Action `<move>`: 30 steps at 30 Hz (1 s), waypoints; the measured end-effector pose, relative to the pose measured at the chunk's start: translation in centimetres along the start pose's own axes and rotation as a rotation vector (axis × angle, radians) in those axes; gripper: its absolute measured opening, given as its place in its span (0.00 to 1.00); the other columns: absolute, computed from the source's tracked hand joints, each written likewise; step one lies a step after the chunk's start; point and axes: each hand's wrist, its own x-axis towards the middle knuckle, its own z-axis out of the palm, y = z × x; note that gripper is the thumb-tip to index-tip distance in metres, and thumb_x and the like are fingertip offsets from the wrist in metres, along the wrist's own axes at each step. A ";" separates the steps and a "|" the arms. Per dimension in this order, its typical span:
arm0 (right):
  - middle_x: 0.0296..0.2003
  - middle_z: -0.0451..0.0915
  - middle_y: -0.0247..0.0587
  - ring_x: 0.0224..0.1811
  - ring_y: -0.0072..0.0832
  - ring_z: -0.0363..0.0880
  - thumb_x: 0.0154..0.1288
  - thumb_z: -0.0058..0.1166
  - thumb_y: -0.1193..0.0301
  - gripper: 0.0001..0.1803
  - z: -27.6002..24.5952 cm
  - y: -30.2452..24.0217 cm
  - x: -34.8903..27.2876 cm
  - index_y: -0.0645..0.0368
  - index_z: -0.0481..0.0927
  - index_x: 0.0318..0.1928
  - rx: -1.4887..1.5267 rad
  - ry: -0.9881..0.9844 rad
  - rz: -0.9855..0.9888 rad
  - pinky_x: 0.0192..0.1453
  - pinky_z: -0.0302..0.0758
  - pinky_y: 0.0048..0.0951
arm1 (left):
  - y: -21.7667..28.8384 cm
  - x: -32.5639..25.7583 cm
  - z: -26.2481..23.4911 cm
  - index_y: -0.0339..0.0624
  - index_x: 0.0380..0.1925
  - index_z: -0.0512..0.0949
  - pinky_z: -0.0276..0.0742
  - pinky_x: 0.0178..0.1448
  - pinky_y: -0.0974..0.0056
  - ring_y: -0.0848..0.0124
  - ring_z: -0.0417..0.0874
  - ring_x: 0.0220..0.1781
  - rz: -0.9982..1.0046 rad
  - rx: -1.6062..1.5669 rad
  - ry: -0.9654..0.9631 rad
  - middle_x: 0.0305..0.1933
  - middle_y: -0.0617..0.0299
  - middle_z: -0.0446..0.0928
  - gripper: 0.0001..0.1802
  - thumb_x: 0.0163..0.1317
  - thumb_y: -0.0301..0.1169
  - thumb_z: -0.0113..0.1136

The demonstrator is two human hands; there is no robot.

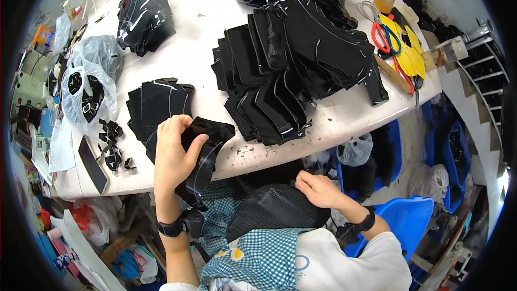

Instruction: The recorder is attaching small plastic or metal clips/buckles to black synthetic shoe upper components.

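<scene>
Left of centre, the left hand grips a glossy black curved leather piece at the white table edge; lower centre, the right hand, fingers curled, rests on a dark mesh bundle

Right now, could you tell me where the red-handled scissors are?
The red-handled scissors lie at the table's far right, on yellow cut pieces, beside the big black pile.

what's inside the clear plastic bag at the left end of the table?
Through the clear plastic bag a few black cut pieces show, like the ones stacked on the white table. The bag's crinkled folds hide how many there are and anything beneath them.
</scene>
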 end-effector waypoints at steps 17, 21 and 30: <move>0.39 0.77 0.38 0.39 0.23 0.72 0.66 0.43 0.69 0.11 -3.5 4.0 1.8 0.64 0.73 0.34 0.328 -0.119 -0.089 0.46 0.69 0.23 | -0.4 -0.2 -0.2 0.35 0.35 0.69 0.66 0.41 0.65 0.63 0.68 0.34 0.046 0.008 0.020 0.29 0.58 0.67 0.18 0.44 0.25 0.63; 0.32 0.70 0.28 0.35 0.19 0.67 0.66 0.44 0.67 0.07 -0.9 10.8 -1.3 0.56 0.71 0.34 0.842 -0.054 0.296 0.42 0.67 0.22 | -0.2 0.2 0.0 0.35 0.35 0.69 0.65 0.42 0.64 0.62 0.67 0.37 0.090 0.040 0.002 0.31 0.57 0.67 0.17 0.44 0.24 0.63; 0.28 0.66 0.25 0.33 0.14 0.63 0.67 0.44 0.62 0.09 -0.3 7.2 -3.2 0.52 0.70 0.32 0.904 -0.098 0.250 0.38 0.63 0.17 | 0.1 0.1 -0.5 0.36 0.34 0.70 0.63 0.48 0.60 0.57 0.68 0.40 0.044 -0.014 -0.013 0.33 0.54 0.70 0.16 0.46 0.26 0.63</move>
